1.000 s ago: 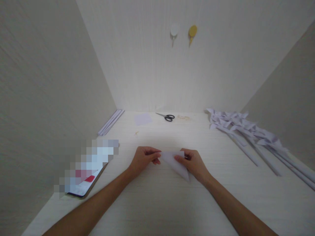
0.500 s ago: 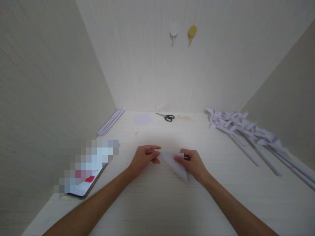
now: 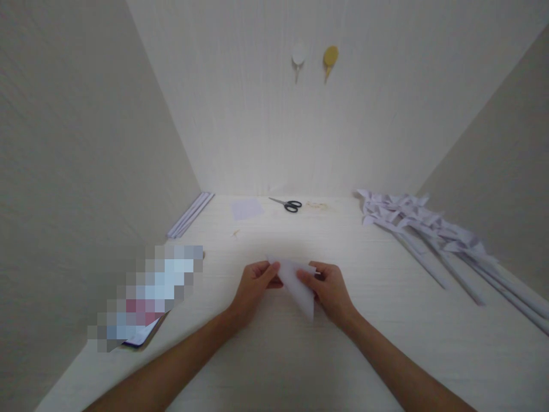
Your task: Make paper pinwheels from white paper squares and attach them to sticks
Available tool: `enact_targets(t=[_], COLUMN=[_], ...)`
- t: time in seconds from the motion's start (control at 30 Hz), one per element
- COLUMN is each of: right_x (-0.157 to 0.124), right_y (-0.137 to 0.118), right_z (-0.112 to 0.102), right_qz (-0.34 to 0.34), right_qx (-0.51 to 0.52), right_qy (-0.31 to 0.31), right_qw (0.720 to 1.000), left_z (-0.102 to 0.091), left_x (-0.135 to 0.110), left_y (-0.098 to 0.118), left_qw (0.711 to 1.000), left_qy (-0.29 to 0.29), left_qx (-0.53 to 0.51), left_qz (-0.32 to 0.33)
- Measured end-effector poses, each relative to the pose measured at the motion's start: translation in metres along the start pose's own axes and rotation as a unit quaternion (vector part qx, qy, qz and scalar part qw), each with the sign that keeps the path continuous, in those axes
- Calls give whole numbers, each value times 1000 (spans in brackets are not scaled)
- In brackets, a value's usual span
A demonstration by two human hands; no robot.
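Note:
A folded white sheet of paper [image 3: 297, 284] with a pointed lower end sits between both hands, just above the pale table [image 3: 274, 355]. My left hand [image 3: 254, 285] pinches its upper left corner with thumb and fingers. My right hand [image 3: 329, 288] grips its right side, fingers curled over the edge. Both hands meet near the table's middle.
Black-handled scissors [image 3: 286, 203] and a small pale paper square [image 3: 246, 208] lie at the back. A heap of folded paper pinwheels on long sticks [image 3: 433, 234] fills the right side. White strips [image 3: 191, 214] lean along the left wall. A blurred flat object [image 3: 141, 297] lies at the left. Two hooks [image 3: 313, 57] hang on the back wall.
My left hand has closed in from just beside the paper and now pinches its left corner. Both hands and the paper sit slightly further left in the view.

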State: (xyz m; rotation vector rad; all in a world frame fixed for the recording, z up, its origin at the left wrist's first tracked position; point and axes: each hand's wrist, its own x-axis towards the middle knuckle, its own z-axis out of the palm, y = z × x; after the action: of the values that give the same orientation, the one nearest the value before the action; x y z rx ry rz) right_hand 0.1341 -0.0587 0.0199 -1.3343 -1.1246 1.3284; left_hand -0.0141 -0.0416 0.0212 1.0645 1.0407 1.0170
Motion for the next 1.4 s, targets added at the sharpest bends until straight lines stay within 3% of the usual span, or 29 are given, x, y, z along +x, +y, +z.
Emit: enact_targets(t=[0.77, 0.97, 1.27, 1.4], right_x=[0, -2, -7, -13], right_y=[4, 1, 4, 6], right_z=[1, 1, 5, 12], right_qz=[-2, -29, -85, -83], right_qx=[-39, -95, -189, -194], right_qy=[-18, -34, -110, -100], right_qw=[999, 994, 972, 972], left_z=[-3, -3, -8, -7], left_x=[-1, 2, 1, 0], left_y=[-6, -2, -4, -3], left_qw=[999, 995, 993, 992], left_qy=[-1, 67, 90, 92], left_qx=[-39, -70, 16, 45], left_qz=[15, 19, 69, 75])
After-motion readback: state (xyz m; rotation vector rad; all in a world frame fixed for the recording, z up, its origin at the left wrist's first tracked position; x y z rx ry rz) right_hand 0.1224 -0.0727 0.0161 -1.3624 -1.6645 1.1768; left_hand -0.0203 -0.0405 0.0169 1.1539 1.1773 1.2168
